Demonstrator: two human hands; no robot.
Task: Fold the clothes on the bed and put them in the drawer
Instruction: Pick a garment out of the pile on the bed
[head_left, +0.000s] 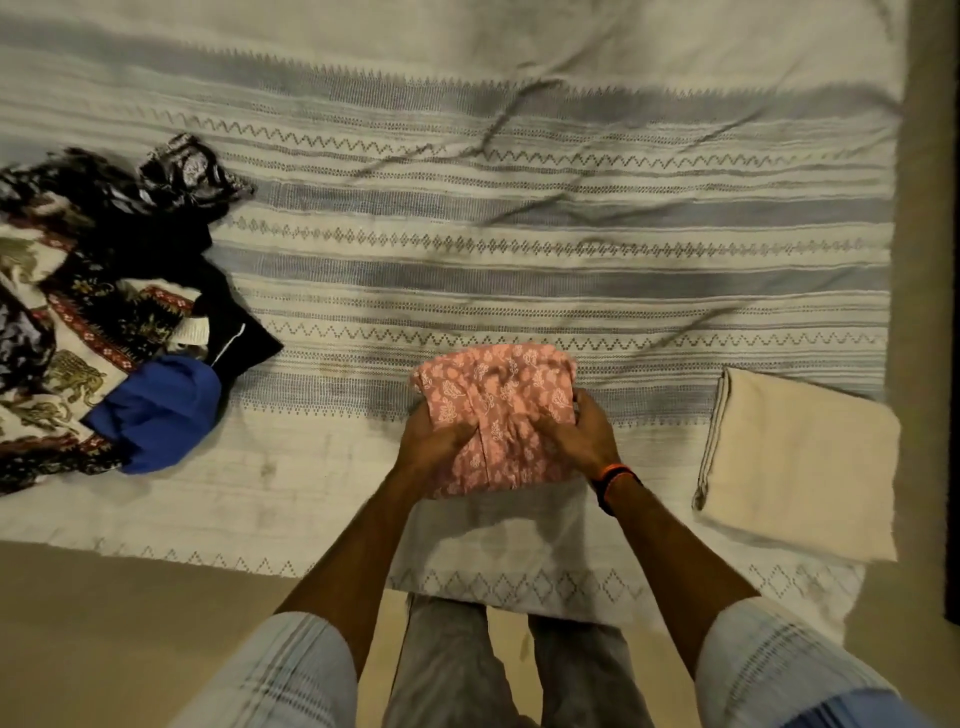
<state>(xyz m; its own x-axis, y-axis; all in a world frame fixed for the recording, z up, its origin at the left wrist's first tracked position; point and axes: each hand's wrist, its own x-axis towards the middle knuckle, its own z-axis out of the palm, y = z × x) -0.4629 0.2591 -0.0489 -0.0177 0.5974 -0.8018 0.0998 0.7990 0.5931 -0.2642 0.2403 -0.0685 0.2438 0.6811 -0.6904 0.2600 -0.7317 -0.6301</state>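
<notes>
While both hands grip it, the pink cloth sits folded near the bed's front edge. Left hand and right hand have fingers curled into its fabric. Unfolded clothes pile at far left; folded cream cloth well right.

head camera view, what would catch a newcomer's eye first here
First, the pink floral-print folded garment at the near middle of the striped grey-and-white bedspread, gripped by both hands, left hand and right hand. Next, the unfolded heap of dark patterned clothes with a bright blue cloth at left, and a folded cream cloth at right.
</notes>
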